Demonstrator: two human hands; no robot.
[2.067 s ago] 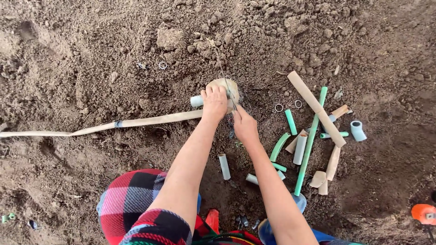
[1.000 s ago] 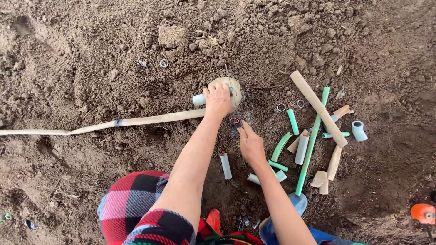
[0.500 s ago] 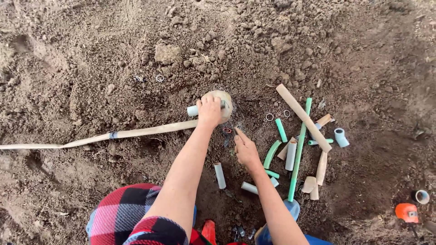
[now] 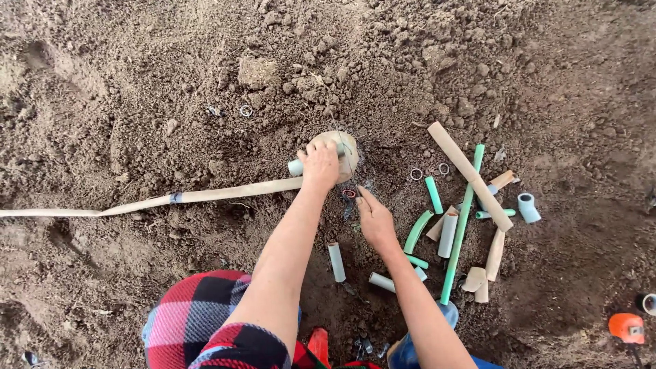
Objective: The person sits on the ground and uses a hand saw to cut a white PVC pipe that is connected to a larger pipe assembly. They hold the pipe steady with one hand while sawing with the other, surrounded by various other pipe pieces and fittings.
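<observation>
No packages, labels, signs or screens in view. Only bare soil, loose pipe offcuts and fittings, none with a visible sticker or wrapper.

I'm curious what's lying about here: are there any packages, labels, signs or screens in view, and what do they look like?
None that can be made out: only bare soil, loose pipe pieces, a long flat tan hose, and an orange object at the right edge, too small to tell.
</observation>
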